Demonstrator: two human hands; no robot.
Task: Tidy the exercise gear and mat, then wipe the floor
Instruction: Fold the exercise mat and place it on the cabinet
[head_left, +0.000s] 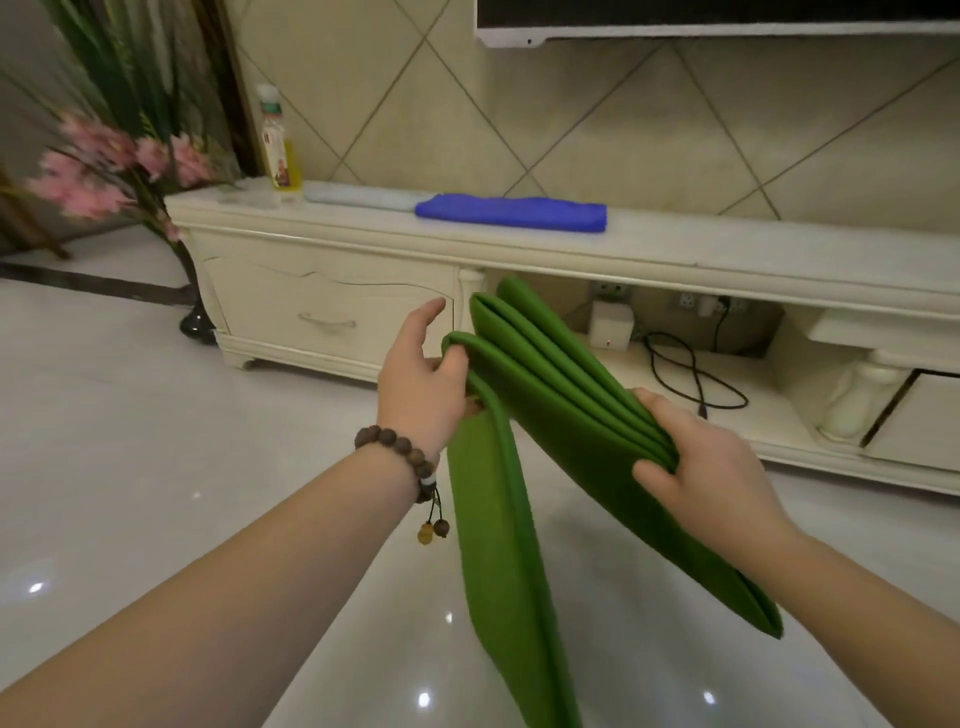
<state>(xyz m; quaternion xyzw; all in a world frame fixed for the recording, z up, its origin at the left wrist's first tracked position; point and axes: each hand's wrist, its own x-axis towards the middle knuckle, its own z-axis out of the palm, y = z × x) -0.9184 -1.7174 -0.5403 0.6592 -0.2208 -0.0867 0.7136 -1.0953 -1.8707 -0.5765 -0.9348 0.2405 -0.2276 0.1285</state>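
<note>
mat (561, 410): green, folded in layers, held in the air over the floor (130, 467), one panel hanging down
left hand (423, 382): fingers curled round a fold edge
right hand (711, 467): pinching the stacked layers
cloth (511, 210): blue, on the cabinet (675, 249)

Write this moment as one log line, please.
step: folding green mat | left hand: grips fold | right hand: holds stack | last panel: hanging

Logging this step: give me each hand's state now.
Left hand: grip closed on the green mat.
Right hand: grip closed on the mat's folded layers.
</note>
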